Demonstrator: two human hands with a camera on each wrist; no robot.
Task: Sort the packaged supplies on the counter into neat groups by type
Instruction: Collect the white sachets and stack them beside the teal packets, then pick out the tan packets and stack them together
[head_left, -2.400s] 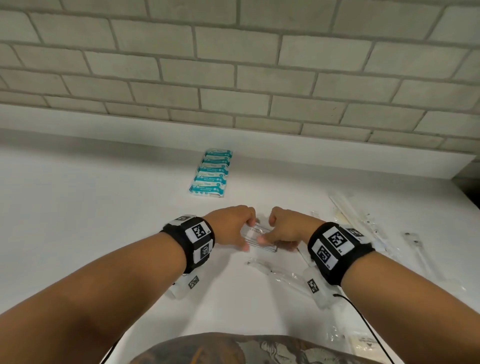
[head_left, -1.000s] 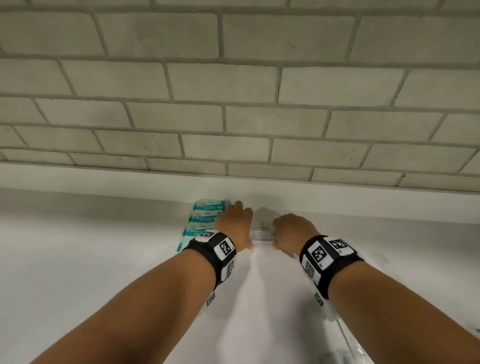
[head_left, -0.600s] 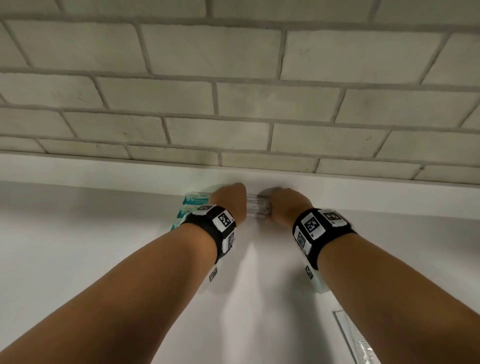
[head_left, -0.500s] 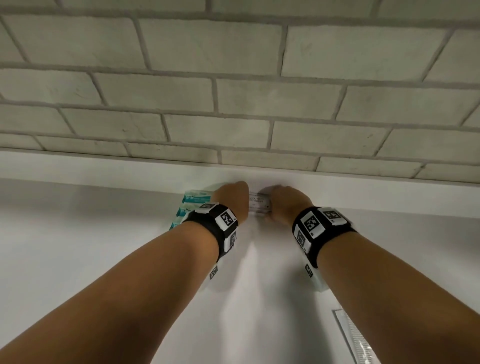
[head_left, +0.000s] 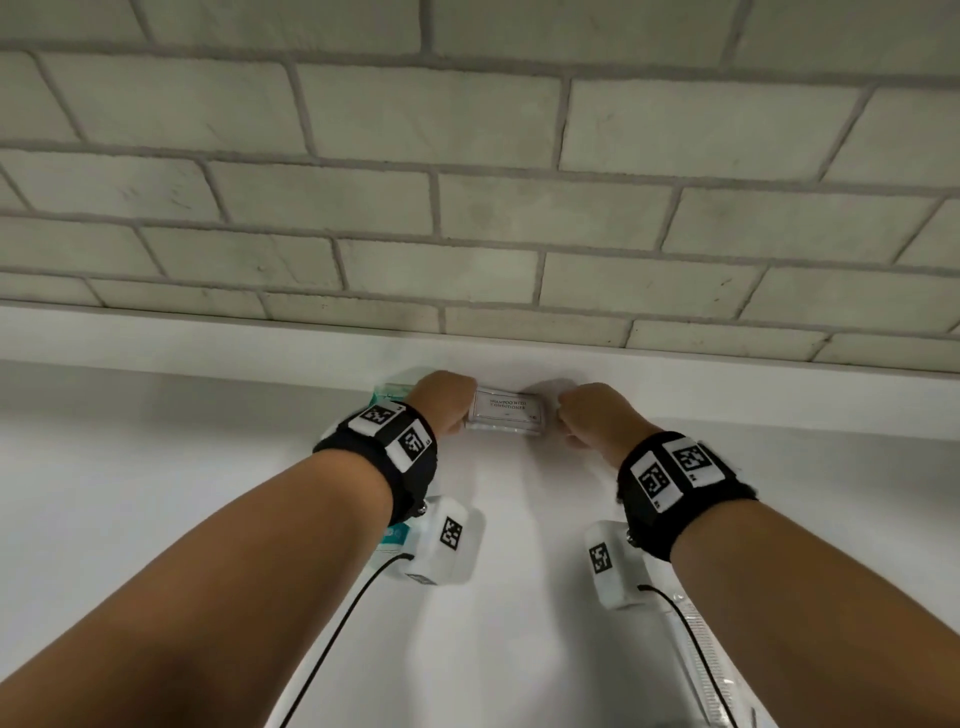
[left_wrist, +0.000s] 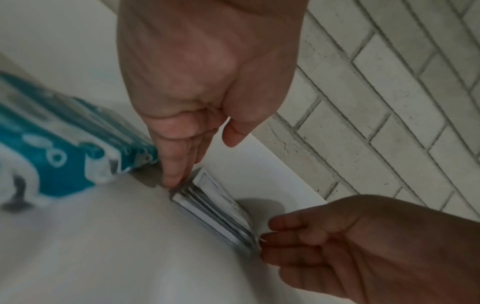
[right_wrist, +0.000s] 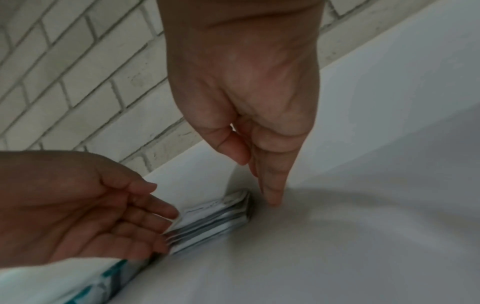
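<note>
A small stack of white shampoo sachets (head_left: 506, 413) lies flat on the white counter (head_left: 156, 467), against the back ledge. My left hand (head_left: 447, 400) is at its left end; in the left wrist view its straight fingers (left_wrist: 179, 164) touch that end of the stack (left_wrist: 215, 209). My right hand (head_left: 592, 410) is at the right end. In the right wrist view its fingers (right_wrist: 270, 185) point down to the counter just beside the stack (right_wrist: 213, 218). A row of teal-and-white packs (left_wrist: 64, 127) lies directly left of the stack, mostly hidden behind my left wrist in the head view.
A grey brick wall (head_left: 467, 208) rises above the white ledge (head_left: 208, 338) right behind the stack. A long clear packet (head_left: 706, 670) lies on the counter near my right forearm.
Both hands carried the sachet stack from mid-counter back to the ledge beside the teal packs. In the last half second their fingers eased off its ends and it now rests on the counter.
</note>
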